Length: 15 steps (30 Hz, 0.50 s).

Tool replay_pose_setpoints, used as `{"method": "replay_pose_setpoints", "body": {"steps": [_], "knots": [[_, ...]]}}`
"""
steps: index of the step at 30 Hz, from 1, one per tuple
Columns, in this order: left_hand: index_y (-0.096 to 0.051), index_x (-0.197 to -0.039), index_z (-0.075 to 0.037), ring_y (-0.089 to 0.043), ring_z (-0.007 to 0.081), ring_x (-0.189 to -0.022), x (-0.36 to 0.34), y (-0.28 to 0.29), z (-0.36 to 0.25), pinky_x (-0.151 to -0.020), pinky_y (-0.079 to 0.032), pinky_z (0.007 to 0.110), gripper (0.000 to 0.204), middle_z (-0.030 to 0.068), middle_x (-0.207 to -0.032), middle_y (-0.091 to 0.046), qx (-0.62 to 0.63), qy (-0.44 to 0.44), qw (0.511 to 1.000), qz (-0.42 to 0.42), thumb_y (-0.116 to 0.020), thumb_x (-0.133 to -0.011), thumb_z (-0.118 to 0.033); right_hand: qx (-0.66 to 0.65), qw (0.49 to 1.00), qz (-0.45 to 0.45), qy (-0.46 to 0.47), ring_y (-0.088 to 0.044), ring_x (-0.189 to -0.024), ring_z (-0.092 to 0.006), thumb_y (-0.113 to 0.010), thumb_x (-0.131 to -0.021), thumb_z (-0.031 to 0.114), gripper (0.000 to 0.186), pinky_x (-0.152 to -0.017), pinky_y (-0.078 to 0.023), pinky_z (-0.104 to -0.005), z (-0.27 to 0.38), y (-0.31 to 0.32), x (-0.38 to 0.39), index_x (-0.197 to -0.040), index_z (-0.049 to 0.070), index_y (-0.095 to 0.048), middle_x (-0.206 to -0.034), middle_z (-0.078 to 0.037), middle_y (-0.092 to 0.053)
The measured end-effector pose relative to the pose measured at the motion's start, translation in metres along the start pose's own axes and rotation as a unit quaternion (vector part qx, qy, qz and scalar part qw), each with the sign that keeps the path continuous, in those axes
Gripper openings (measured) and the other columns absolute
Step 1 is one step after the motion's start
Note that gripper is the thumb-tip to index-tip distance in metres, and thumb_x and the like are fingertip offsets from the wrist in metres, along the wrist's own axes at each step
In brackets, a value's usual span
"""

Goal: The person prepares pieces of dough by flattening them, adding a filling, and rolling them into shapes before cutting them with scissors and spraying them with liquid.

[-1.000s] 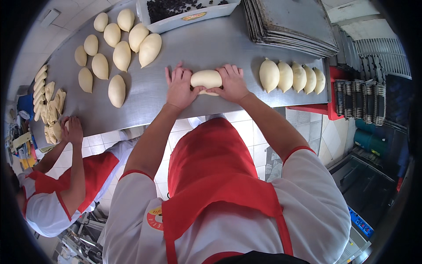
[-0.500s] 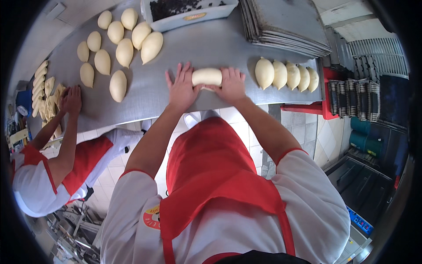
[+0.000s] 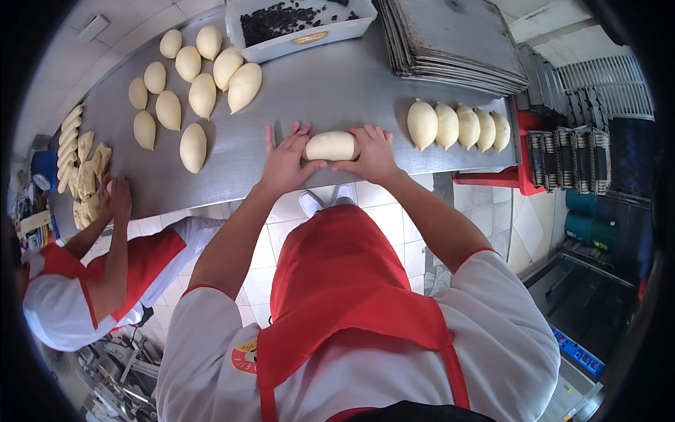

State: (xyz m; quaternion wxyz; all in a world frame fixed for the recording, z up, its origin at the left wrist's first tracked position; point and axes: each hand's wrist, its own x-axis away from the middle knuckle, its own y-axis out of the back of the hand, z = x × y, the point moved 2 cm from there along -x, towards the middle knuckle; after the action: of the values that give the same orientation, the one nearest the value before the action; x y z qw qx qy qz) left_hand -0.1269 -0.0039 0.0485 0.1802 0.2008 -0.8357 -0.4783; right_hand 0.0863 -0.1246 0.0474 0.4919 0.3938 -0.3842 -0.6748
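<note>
Dough roll (image 3: 331, 146) lies crosswise on steel table (image 3: 316, 91), near front edge, btwn both hands. Left hand (image 3: 285, 158) flat, fingers spread, thumb side against roll's left end. Right hand (image 3: 370, 151) flat, pressed to right end. Neither hand clamps it. Row of shaped pieces (image 3: 460, 126) to right; loose dough pieces (image 3: 193, 84) upper left; co-worker's hands (image 3: 116, 197) at table's left end.
</note>
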Motion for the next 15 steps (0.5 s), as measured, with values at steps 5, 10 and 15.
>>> {"method": "replay_pose_setpoints", "body": {"steps": [5,10,15], "knots": [[-0.053,-0.147,-0.006,-0.03,0.0296,-0.161,-0.03,-0.005,-0.007,-0.126,-0.004,0.072,0.081,0.0116,-0.167,-0.044,-0.024,0.045,0.993,-0.104,-0.074,-0.09,-0.06,0.058,0.998,-0.038,-0.013,-0.054,-0.117,-0.0308,-0.088,-0.06,0.072,0.092,-0.098,-0.036,-0.0488,-0.01,-0.006,-0.022,-0.125,0.011,-0.068,-0.119,-0.009,-0.06],[-0.054,-0.146,-0.007,-0.029,0.0313,-0.161,-0.007,-0.017,-0.004,-0.126,-0.006,0.072,0.079,0.0109,-0.165,-0.046,-0.005,0.029,0.994,-0.105,-0.074,-0.09,-0.06,-0.003,0.999,-0.043,0.028,-0.055,-0.115,-0.0305,-0.09,-0.06,0.07,0.09,-0.097,-0.037,-0.0477,-0.001,-0.008,-0.003,-0.123,0.009,-0.068,-0.118,-0.009,-0.06],[-0.05,-0.151,-0.009,-0.033,0.0383,-0.158,-0.004,-0.023,-0.017,-0.128,-0.008,0.068,0.082,0.0147,-0.165,-0.041,-0.013,0.035,0.991,-0.127,-0.073,-0.091,-0.06,0.013,0.998,-0.061,0.022,-0.056,-0.11,-0.03,-0.092,-0.06,0.067,0.089,-0.093,-0.04,-0.0464,0.005,-0.009,-0.006,-0.124,0.01,-0.068,-0.117,-0.009,-0.059]]}}
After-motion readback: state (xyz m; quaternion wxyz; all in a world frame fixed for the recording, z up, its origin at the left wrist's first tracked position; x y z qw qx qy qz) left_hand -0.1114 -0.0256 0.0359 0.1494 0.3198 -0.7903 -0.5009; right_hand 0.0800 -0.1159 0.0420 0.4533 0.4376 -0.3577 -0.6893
